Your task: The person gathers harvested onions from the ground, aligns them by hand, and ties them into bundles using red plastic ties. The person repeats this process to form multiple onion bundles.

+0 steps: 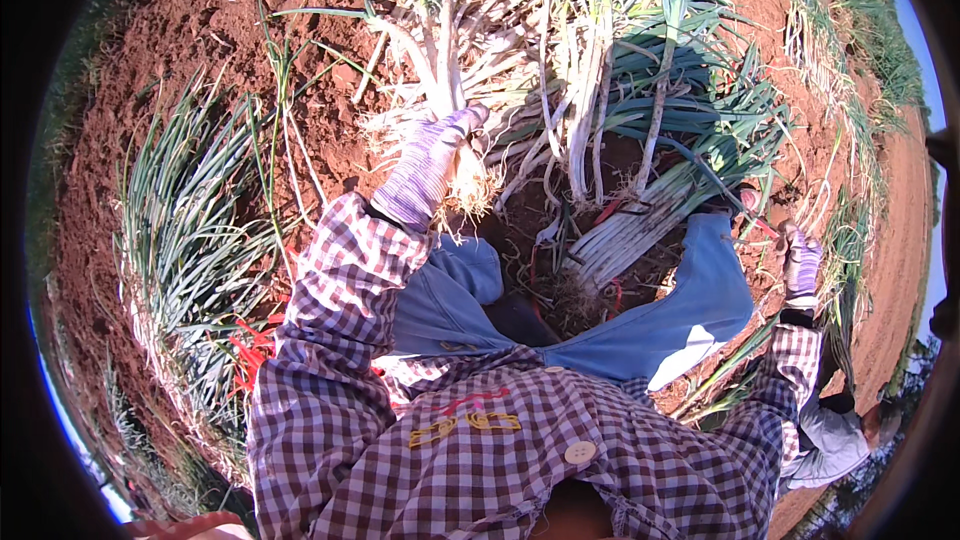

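Observation:
My left hand (pixel 431 161), in a purple-and-white knit glove, grips a small bunch of green onions (pixel 446 67) just above its pale roots. The bunch stands roughly upright, leaves away from me. My right hand (pixel 800 259), gloved alike, is out to the right with curled fingers at the reddish end of a thin stalk (pixel 724 184). Between my knees lies a bundle of green onions (pixel 634 236), roots toward me, with red ties (pixel 615 298) beside it. Past it, several loose green onions (pixel 589 105) stand or lean against a pile of pulled onions (pixel 510 37).
A large row of green onions (pixel 195 240) lies on the left, with red ties (pixel 251 352) near it. Reddish soil (pixel 225 22) surrounds me. More onions (pixel 844 240) lie along the right. Another person (pixel 832 442) is bent over at the lower right.

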Action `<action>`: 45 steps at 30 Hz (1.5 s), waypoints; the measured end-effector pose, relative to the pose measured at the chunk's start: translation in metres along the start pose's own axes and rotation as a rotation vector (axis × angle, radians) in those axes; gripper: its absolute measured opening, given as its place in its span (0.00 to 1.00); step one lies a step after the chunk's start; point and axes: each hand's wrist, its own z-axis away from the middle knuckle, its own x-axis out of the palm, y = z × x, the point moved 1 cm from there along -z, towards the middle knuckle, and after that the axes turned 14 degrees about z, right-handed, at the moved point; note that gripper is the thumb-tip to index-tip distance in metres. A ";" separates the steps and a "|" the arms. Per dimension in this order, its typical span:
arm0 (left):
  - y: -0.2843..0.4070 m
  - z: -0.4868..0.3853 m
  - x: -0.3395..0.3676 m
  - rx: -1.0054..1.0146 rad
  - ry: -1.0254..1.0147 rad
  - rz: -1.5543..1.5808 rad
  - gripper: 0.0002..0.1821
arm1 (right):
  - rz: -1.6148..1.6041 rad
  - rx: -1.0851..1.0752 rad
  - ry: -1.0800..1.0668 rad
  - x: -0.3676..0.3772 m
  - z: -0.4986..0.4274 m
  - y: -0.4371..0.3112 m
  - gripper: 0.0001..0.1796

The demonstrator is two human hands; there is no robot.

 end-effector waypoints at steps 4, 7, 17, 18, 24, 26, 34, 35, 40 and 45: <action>0.003 0.020 0.022 0.101 -0.111 -0.010 0.15 | 0.129 0.532 -0.107 -0.101 0.108 0.130 0.06; 0.011 0.020 0.037 0.106 -0.181 0.035 0.15 | 0.340 0.959 -0.185 -0.078 0.196 0.232 0.09; -0.014 -0.007 0.051 -0.138 -0.074 -0.030 0.12 | 0.284 -0.034 -0.133 0.059 0.001 -0.026 0.12; -0.024 -0.025 0.039 -0.195 -0.024 -0.049 0.14 | 0.312 -0.341 -0.128 0.094 -0.006 -0.045 0.14; -0.057 -0.038 -0.005 -0.306 0.010 -0.164 0.13 | -0.243 0.357 -0.582 0.316 -0.022 -0.074 0.11; -0.055 -0.030 -0.002 -0.216 0.016 -0.214 0.13 | -0.115 0.297 -0.517 0.391 -0.036 -0.018 0.09; -0.049 -0.025 0.004 -0.291 0.014 -0.082 0.13 | -0.349 0.464 -0.643 0.394 -0.026 -0.020 0.14; -0.054 -0.028 0.003 -0.289 0.002 -0.065 0.14 | -0.469 0.446 -0.630 0.381 -0.024 -0.021 0.11; -0.038 -0.018 0.002 -0.258 0.062 -0.020 0.14 | -0.918 0.475 -0.681 0.297 -0.003 -0.067 0.13; -0.061 -0.037 0.005 -0.188 0.009 -0.053 0.13 | -0.758 0.427 -0.857 0.165 0.067 -0.091 0.13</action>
